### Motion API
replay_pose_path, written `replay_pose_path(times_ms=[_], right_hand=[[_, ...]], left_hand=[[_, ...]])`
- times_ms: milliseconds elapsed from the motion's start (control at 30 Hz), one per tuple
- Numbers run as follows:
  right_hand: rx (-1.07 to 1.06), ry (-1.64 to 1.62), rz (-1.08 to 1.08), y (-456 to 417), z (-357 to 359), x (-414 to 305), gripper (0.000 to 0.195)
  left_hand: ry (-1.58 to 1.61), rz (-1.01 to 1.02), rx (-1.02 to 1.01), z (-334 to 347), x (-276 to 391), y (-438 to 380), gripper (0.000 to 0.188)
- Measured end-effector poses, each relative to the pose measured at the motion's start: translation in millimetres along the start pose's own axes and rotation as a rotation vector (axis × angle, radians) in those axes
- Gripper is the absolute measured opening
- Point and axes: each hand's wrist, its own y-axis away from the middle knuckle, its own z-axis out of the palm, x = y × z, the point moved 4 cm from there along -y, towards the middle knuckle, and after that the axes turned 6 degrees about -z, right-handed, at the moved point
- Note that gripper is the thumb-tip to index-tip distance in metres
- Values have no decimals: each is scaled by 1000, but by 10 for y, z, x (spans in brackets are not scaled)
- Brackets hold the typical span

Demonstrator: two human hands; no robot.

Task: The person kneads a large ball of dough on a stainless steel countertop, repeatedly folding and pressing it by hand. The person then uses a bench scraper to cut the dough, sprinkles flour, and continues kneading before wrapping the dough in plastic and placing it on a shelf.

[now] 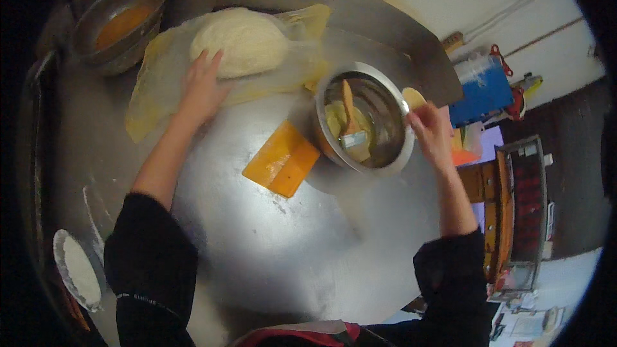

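A large mound of pale dough point(246, 43) lies on a yellowish translucent plastic sheet point(159, 77) at the upper left. The fingertips of my left hand point(205, 82), spread apart, rest at the dough's lower left edge. At the right, my right hand point(429, 130) is by the rim of a steel bowl point(407, 154), its fingers closed on a pale rounded piece point(413, 99) whose kind I cannot tell. Inside the bowl, a brush with a wooden handle point(348, 101) and light bristles leans in a yellowish substance. A flat orange scraper point(284, 159) lies left of the bowl.
A deep bowl with orange contents point(120, 24) stands at the upper left. An oval dish of white powder point(79, 270) sits at the lower left. A raised metal wall point(385, 14) bounds the worktop's far side. A blue container point(484, 91) is beyond it on the right.
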Motion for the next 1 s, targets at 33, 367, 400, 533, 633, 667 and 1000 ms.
replay_pose_path(times_ms=[33, 367, 400, 533, 633, 667, 1000], right_hand=[[11, -159, 289, 346, -78, 332, 24], [192, -1297, 889, 1005, 1007, 946, 46], [219, -1310, 889, 950, 1055, 925, 43], [349, -1216, 920, 599, 1139, 698, 38], [341, -1182, 886, 181, 1577, 650, 39], [355, -1176, 862, 50, 1644, 754, 41], [572, -1087, 808, -1065, 2155, 1018, 48]], left_hand=[[100, 16, -37, -119, 78, 215, 78], [386, -319, -152, -1452, 161, 3122, 58], [355, -399, -151, -1600, 190, 3354, 57], [373, -575, -59, -1908, 254, 4005, 53], [399, -649, 4, -2041, 227, 4454, 53], [426, -650, 12, -1998, 215, 4512, 53], [355, -789, 27, -1877, 205, 4934, 49]])
